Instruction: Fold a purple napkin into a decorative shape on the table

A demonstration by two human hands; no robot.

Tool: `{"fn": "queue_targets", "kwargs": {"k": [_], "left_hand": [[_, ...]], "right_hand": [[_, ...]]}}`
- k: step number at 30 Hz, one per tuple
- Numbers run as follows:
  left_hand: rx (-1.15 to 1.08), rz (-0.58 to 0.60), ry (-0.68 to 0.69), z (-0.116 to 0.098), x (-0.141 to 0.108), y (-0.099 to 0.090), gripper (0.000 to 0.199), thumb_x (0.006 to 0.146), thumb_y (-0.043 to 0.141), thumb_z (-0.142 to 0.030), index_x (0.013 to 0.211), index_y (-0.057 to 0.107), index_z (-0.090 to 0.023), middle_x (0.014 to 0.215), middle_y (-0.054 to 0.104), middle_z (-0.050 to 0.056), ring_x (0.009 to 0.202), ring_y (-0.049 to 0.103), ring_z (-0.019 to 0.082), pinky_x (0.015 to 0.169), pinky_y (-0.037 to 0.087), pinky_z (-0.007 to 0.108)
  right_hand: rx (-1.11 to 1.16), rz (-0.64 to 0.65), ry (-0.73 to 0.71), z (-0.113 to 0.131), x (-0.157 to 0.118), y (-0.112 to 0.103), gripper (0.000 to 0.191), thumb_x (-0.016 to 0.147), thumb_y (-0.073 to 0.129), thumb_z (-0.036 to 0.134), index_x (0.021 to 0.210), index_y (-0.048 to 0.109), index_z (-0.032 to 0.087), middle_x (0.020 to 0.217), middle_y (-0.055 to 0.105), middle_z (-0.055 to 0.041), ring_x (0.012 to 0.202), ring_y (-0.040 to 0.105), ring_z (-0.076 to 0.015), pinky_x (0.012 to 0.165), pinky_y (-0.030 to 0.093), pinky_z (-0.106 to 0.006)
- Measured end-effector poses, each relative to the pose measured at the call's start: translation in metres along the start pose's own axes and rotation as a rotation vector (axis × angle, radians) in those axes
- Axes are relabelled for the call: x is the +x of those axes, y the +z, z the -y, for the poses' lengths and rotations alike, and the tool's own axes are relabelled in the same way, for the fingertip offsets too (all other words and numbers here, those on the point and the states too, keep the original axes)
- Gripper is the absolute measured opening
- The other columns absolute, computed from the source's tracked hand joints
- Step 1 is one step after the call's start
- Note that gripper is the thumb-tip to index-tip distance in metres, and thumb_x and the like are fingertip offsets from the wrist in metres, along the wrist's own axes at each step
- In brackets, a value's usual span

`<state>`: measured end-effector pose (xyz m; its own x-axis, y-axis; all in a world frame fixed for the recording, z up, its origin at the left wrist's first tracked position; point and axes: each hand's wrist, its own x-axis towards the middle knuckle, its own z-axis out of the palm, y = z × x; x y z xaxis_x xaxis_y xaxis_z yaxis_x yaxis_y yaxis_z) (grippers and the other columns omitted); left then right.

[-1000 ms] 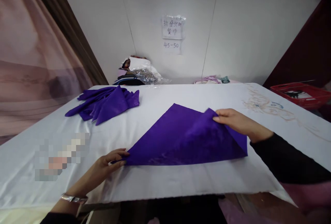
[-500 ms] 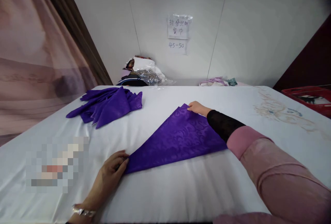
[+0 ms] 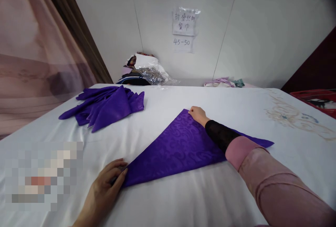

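Observation:
A purple patterned cloth lies folded as a wide triangle, its peak pointing away from me. My left hand pinches its left corner near the front of the table. At the peak, my right hand grips the cloth's edge between thumb and fingers. My right forearm crosses over the cloth and hides part of it; the right corner shows beyond the sleeve. More purple cloth lies crumpled in a heap at the back left.
The table has a white cover. Behind it are a clothes pile under clear plastic and some pale fabric. A red crate stands at the right. A blurred patch covers the left front. Papers hang on the wall.
My right hand has moved slightly left and nearer with the peak, and my left hand sits a little nearer and further left. The cloth's right corner now shows beyond my sleeve.

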<state>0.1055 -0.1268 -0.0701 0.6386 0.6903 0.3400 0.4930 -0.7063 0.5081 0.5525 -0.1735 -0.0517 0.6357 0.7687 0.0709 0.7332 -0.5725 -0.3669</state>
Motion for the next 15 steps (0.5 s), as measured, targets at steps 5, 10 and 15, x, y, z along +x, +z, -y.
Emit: {"fn": "queue_targets", "kwargs": {"k": [5, 10, 15], "left_hand": [[-0.013, -0.003, -0.035, -0.004, 0.001, -0.001, 0.036, 0.082, 0.049, -0.049, 0.059, 0.057, -0.023, 0.102, 0.066, 0.003, 0.103, 0.060, 0.021, 0.090, 0.051, 0.030], [-0.009, -0.024, -0.058, -0.005, 0.001, -0.001, 0.037, 0.081, 0.049, -0.051, 0.058, 0.058, -0.024, 0.100, 0.067, 0.003, 0.104, 0.059, 0.023, 0.089, 0.051, 0.033], [0.024, -0.015, -0.084, -0.001, 0.002, 0.001, 0.038, 0.081, 0.049, -0.054, 0.059, 0.059, -0.024, 0.101, 0.067, 0.002, 0.103, 0.060, 0.022, 0.091, 0.050, 0.033]], "right_hand": [[-0.032, -0.034, -0.037, 0.002, 0.001, 0.005, 0.020, 0.088, 0.050, 0.033, 0.082, 0.064, 0.020, 0.088, 0.066, -0.0039, 0.080, 0.057, -0.0167, 0.061, 0.035, -0.025], [-0.074, -0.077, -0.048, 0.003, 0.001, 0.009, 0.022, 0.089, 0.048, 0.031, 0.082, 0.065, 0.018, 0.096, 0.062, -0.0086, 0.090, 0.055, -0.0197, 0.069, 0.038, -0.028], [-0.093, -0.124, -0.060, 0.003, -0.002, 0.013, 0.022, 0.089, 0.047, 0.030, 0.085, 0.065, 0.017, 0.097, 0.060, -0.0103, 0.094, 0.053, -0.0221, 0.075, 0.040, -0.030]]}}
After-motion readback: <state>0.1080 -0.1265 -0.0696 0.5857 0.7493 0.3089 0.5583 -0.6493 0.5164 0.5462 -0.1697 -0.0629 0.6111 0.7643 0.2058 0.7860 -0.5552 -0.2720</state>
